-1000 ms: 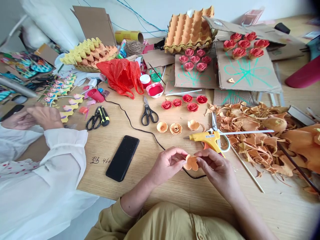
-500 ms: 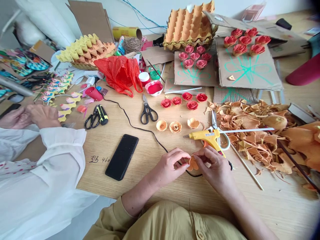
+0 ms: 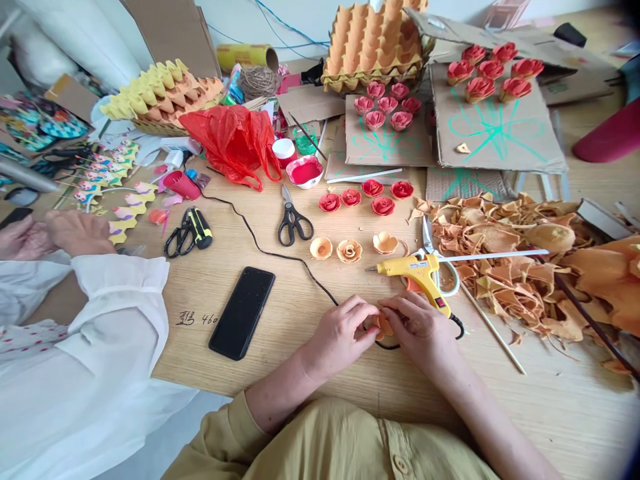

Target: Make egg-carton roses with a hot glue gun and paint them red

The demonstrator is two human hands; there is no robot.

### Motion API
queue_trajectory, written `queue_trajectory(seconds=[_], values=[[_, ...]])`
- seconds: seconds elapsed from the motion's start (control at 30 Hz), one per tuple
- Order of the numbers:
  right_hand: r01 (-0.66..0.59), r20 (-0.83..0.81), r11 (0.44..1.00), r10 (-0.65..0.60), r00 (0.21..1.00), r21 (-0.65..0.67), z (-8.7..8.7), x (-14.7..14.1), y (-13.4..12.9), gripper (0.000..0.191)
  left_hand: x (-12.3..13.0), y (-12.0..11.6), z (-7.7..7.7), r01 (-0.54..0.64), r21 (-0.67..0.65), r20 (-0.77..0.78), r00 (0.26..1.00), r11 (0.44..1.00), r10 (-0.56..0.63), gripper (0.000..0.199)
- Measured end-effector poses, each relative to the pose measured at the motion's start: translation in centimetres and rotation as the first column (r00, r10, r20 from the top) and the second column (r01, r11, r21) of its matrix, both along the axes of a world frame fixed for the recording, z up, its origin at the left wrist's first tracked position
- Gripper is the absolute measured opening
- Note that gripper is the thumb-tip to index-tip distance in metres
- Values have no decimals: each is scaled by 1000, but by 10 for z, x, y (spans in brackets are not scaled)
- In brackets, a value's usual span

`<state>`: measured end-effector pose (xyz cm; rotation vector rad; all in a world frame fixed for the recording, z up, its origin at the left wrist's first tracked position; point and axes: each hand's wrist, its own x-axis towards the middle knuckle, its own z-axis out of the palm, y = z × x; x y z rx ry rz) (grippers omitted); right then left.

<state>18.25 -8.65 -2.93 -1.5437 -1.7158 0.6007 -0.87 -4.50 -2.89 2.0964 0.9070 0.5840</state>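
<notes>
Both hands meet low in the middle of the view, above the table. My left hand point(image 3: 347, 332) pinches the left side of a small orange petal piece point(image 3: 384, 327). On its right side, the closed fingers of my right hand point(image 3: 419, 327) grip the same piece and partly hide it. Just beyond lies a yellow glue gun point(image 3: 417, 272) with a white glue stick in its back. Three pale orange flower cups stand behind my hands, the middle one point(image 3: 349, 251) with a rolled centre. Several red flowers point(image 3: 383, 206) sit farther back.
A black phone point(image 3: 242, 313) and black scissors point(image 3: 294, 220) lie left of my hands. Torn orange scraps point(image 3: 505, 267) and a thin stick point(image 3: 493, 327) are on the right. Behind are a red bag point(image 3: 230, 143) and cardboard point(image 3: 495, 143). Another person's hands point(image 3: 80, 232) are at left.
The fingers of my right hand have drawn in closer to my left fingertips, over the orange piece. The view has shifted slightly.
</notes>
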Motion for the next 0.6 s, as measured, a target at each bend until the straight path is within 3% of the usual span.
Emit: queue_trajectory(seconds=[0.13,0.3,0.6], values=[[-7,35,1000,6,999,14,10,7,-10,19,2,-1,0,-26,-50,19,999,998,27,19],[-180,-24,980,179,984,-84,16,14,-21,20,3,-3,-5,-61,-70,26,998,996,63,22],[-147,-33,988,145,989,-56,8,9,-20,11,3,-4,-5,-70,-51,38,997,996,72,16]])
